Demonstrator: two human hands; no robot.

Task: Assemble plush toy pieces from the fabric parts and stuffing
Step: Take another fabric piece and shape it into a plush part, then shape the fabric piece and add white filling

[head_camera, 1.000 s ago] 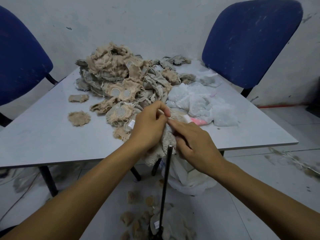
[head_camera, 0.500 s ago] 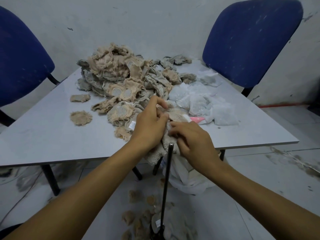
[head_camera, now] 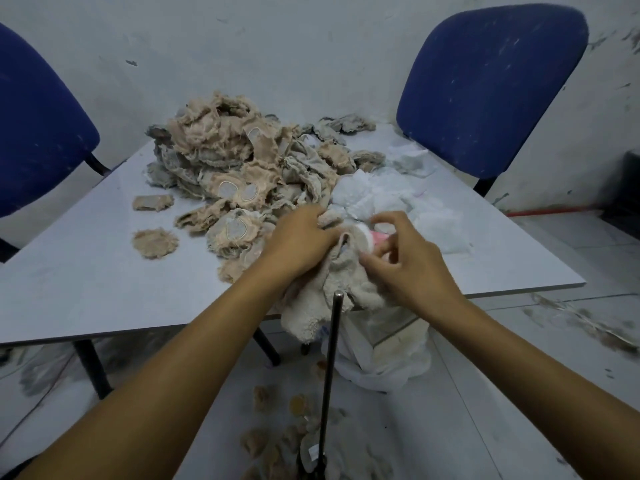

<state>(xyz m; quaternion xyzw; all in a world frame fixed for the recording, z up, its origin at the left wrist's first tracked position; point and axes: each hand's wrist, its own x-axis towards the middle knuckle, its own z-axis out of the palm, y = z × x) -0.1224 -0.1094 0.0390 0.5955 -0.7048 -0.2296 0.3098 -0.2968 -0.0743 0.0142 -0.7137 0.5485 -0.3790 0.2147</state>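
Both hands, left (head_camera: 298, 242) and right (head_camera: 408, 261), pinch a beige plush shell (head_camera: 341, 275) at the worktop (head_camera: 86, 271) edge; a loosened hold could drop it.

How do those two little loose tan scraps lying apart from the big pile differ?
The nearer scrap is roundish with a frayed, fuzzy edge all round; the farther scrap is a flatter, oblong strip. The nearer one looks bigger and fluffier. Both are tan and lie on the table, touched by neither hand.

makeshift workshop | fabric scrap heap (head_camera: 242, 174) on table (head_camera: 86, 271) | scuffed wall (head_camera: 311, 46)
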